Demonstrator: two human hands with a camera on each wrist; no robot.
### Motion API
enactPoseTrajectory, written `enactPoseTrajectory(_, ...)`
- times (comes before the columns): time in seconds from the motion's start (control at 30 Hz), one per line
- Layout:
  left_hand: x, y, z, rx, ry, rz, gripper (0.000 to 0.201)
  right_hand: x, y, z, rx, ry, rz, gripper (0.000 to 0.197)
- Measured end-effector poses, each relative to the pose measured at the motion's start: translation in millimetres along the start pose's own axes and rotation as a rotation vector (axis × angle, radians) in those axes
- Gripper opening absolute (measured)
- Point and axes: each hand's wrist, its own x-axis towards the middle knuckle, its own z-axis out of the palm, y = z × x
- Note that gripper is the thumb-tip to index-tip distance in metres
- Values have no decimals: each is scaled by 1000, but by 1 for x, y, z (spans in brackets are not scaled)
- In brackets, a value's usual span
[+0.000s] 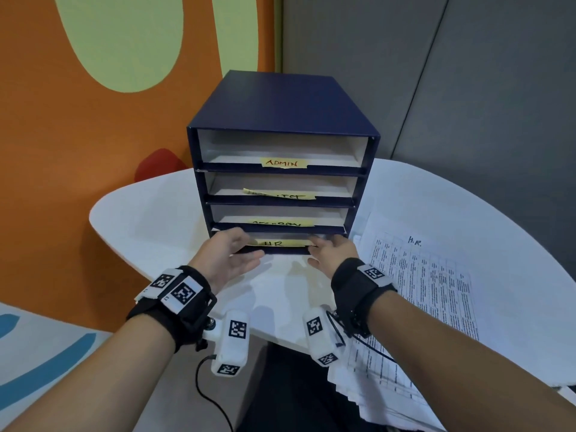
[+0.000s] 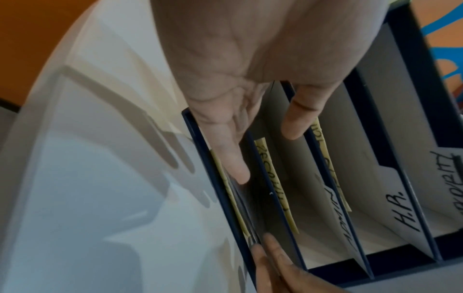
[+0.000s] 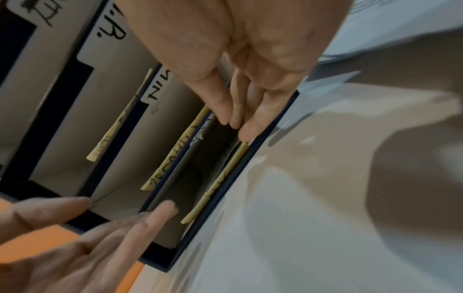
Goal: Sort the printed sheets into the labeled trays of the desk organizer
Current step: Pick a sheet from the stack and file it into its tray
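**Filing a sheet in the HR tray**

Reaching into the lowest slot of the organizer (image 1: pixel 282 126), both hands work at the tray marked HR (image 1: pixel 282 243) on the white worktop (image 1: pixel 149 219). From the head view the left hand (image 1: pixel 229 255) and the right hand (image 1: pixel 331 251) flank the yellow label, fingers extended into the opening. The remaining stack of sheets (image 1: pixel 420 291), its top page marked "H.R.", lies just right of the organizer.

From the left wrist, the left hand (image 2: pixel 238 83) is spread, fingers straight, one fingertip at the edge of paper lying in the bottom tray; nothing is gripped.

From the right wrist, the right hand (image 3: pixel 240 65) holds its fingers (image 3: pixel 246 126) straight and close together, tips pressed at the slot's mouth beside the label, gripping nothing.

The step in hand appears to be seating a sheet fully in the HR tray. The next move likely calls for drawing both hands out and lifting the stack's top page, whose heading points to this same tray.
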Motion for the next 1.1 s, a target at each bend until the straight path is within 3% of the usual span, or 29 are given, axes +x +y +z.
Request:
enactPoseTrajectory(0.07,1,-2,2,8,-33,-6,12,1,4,-4,49,-9,-3,47)
enactPoseTrajectory(0.2,1,-5,6,66,-39,-1,15,-2,9,-13,-89,41,-30,48)
enactPoseTrajectory(0.47,-8,-12,27,242,-102,-15,30,-30,-7,-44,-183,86,-43,34)
enactPoseTrajectory(0.67,-27,-26,63,402,-151,-18,18,-53,-28,-92,-201,161,-60,25)
enactPoseTrajectory(0.77,-34,-40,84,496,-192,-28,18,-58,-34,-126,-335,255,-76,21)
enactPoseTrajectory(0.9,-38,-63,102,728,-223,-14,29,-69,-40,-169,-668,378,-3,38)
enactPoseTrajectory(1.0,-40,-76,109,856,-241,40,53,-77,-39,-190,-927,464,110,57)
enactPoseTrajectory(1.1,-44,-85,116,1011,-256,76,67,-85,-34,-195,-1036,457,244,81)
